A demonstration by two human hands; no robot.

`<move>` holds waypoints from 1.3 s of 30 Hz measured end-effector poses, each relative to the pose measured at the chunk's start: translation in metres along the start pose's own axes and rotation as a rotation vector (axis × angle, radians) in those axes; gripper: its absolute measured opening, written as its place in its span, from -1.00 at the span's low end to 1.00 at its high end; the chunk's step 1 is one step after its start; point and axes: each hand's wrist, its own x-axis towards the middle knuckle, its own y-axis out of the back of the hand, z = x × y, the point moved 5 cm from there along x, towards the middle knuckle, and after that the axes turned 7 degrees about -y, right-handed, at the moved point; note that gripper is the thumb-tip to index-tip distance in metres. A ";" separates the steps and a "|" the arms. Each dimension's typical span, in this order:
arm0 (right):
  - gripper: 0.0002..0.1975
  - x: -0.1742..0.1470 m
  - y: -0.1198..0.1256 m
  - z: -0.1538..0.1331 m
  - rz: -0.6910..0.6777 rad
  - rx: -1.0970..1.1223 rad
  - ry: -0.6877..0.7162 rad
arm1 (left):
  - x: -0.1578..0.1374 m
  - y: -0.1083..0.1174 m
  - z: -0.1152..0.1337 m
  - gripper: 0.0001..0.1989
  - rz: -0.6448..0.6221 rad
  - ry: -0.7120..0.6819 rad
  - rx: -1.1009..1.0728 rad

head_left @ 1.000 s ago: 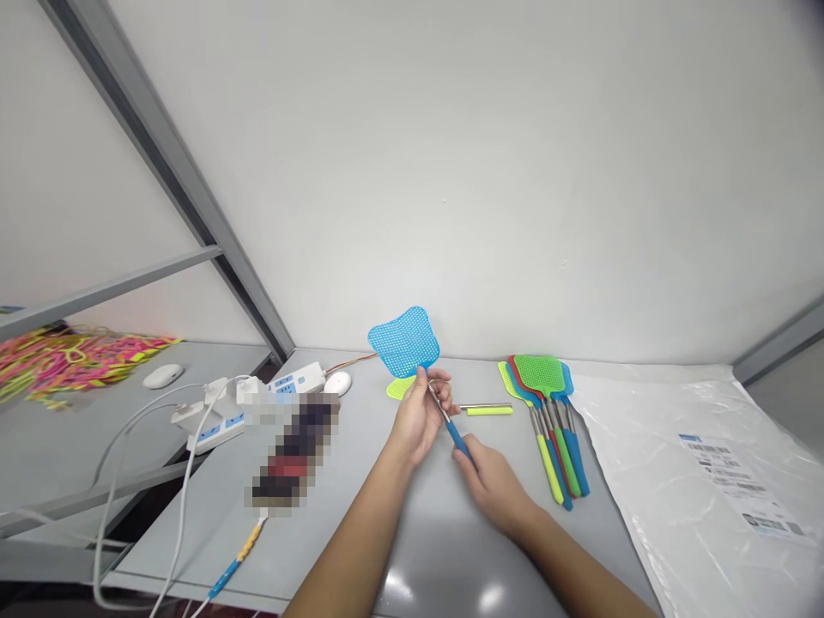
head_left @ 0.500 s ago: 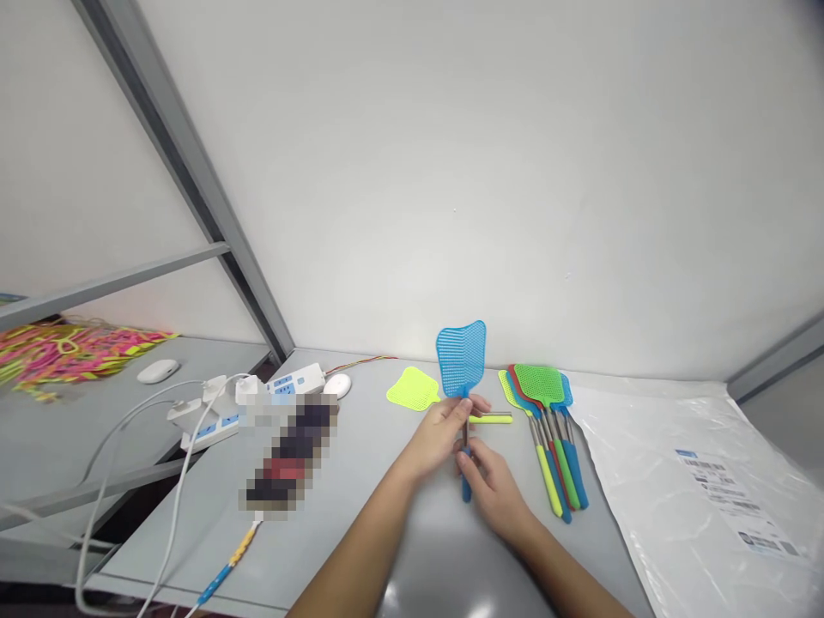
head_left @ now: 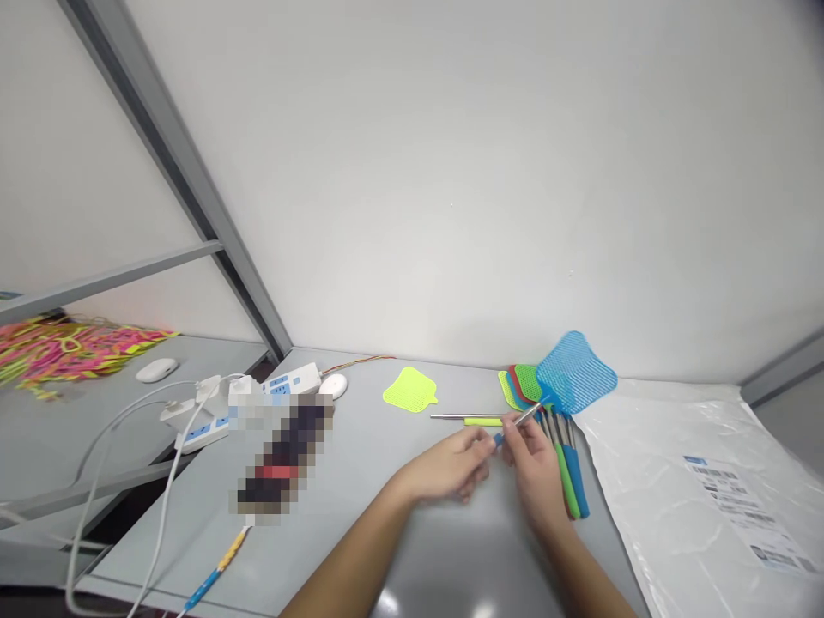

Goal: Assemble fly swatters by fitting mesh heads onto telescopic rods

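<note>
One blue swatter [head_left: 566,378] — handle [head_left: 498,439] at left hand [head_left: 451,468], head [head_left: 579,371] beyond right hand [head_left: 536,468].

Swatter pile [head_left: 572,472] left of package [head_left: 708,506]

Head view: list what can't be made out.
In the head view:
Blue swatter: grip mostly hidden by left hand.
Stacked swatters: partly behind the blue swatter and right hand.
Object at left: pixelated.
Label: print too small.
Sleeved cable: cut off by bottom edge.

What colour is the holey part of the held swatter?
Blue. The flat plastic mesh part shows best in the head view.
</note>
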 end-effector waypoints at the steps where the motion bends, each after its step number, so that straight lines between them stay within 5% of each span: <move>1: -0.77 0.003 0.004 -0.005 0.019 0.052 0.012 | -0.002 -0.003 -0.001 -0.60 -0.043 0.036 0.018; 7: -0.72 0.021 0.020 -0.024 -0.051 0.685 -0.096 | 0.000 -0.006 0.005 -0.57 -0.059 0.043 0.226; 13: -0.64 0.029 0.025 -0.027 -0.050 0.939 -0.192 | 0.017 0.004 -0.004 -0.45 0.142 -0.087 -0.212; 24: -0.60 0.024 -0.007 -0.019 0.069 0.913 -0.245 | 0.028 0.019 -0.011 -0.39 0.244 -0.241 -0.785; 39: -0.57 0.033 -0.049 -0.040 -0.011 0.804 -0.253 | 0.013 0.033 0.005 -0.45 0.369 -0.362 -1.058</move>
